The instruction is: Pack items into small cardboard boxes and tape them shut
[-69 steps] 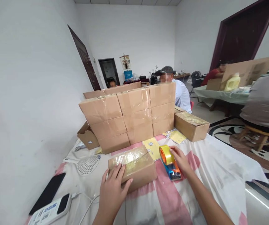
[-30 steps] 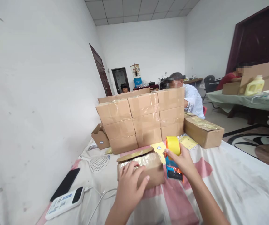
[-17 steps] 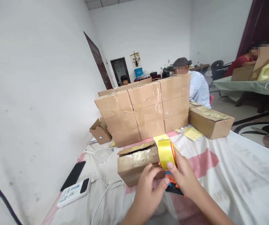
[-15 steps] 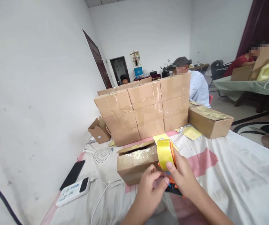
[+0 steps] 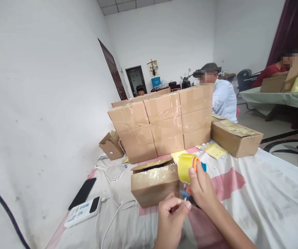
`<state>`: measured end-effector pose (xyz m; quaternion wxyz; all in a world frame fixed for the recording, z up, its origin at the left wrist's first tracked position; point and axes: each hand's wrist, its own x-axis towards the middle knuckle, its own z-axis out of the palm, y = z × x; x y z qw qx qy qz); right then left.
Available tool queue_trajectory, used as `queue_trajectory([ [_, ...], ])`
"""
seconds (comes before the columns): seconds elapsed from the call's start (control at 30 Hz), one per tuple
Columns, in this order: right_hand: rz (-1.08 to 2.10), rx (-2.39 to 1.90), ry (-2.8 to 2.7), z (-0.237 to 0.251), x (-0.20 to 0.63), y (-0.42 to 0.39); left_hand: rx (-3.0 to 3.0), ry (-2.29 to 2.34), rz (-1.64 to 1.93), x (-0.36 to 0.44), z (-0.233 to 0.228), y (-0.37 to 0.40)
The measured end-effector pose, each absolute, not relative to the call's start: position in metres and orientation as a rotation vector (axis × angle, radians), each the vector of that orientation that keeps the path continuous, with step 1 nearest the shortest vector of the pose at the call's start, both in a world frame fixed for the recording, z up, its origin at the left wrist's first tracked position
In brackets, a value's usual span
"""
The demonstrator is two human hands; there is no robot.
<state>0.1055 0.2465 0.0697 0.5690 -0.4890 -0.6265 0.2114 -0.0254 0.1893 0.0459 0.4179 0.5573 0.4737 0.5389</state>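
Note:
My right hand (image 5: 202, 185) is closed round a tape dispenser with a wide yellow roll of tape (image 5: 186, 168) and orange and blue plastic parts. My left hand (image 5: 171, 211), lower and to the left, pinches the loose end of the clear tape (image 5: 183, 195), which runs up toward the roll. Just beyond both hands stands a cardboard box (image 5: 154, 188) with shiny tape along its top edge. One flap is raised a little, leaving a dark gap. Small dark and coloured items under the tape are partly hidden by my hands.
A wall of stacked taped boxes (image 5: 164, 126) stands behind. Another long box (image 5: 238, 138) is at the right, an open carton (image 5: 111, 147) at the left. A black phone (image 5: 82, 193), a white device (image 5: 83, 211) with a cable and a white slotted spoon (image 5: 115, 173) lie left. A co-worker (image 5: 224, 98) sits beyond.
My left hand has closed into a pinch on the tape end and moved slightly down and right. My right hand has tilted the dispenser, showing its blue part. The view has shifted slightly.

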Motion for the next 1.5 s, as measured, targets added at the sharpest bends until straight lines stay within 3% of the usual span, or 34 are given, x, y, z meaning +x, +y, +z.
queue_trajectory([
  [0.23,0.519,-1.094,-1.277,0.087,0.134,0.244,1.239,1.084,1.128,-0.013,0.026,0.177],
  [0.4,0.761,-0.989,-1.054,0.098,0.145,0.239,1.288,1.052,1.162,0.002,0.012,0.17],
  [0.63,0.793,-0.977,-1.023,0.097,0.146,0.244,1.273,1.109,1.128,0.011,-0.003,0.161],
  [0.83,1.066,-0.797,-1.085,0.098,0.147,0.248,1.528,1.165,1.115,0.0,0.016,0.168],
  [0.97,0.978,-0.768,-1.095,0.091,0.144,0.253,1.673,1.173,1.16,-0.011,0.039,0.168],
  [1.13,0.8,-0.713,-1.145,0.082,0.139,0.257,1.525,1.165,0.885,-0.021,0.05,0.168],
  [1.5,1.024,-0.729,-1.067,0.097,0.137,0.248,1.489,1.201,0.842,-0.022,0.045,0.183],
])
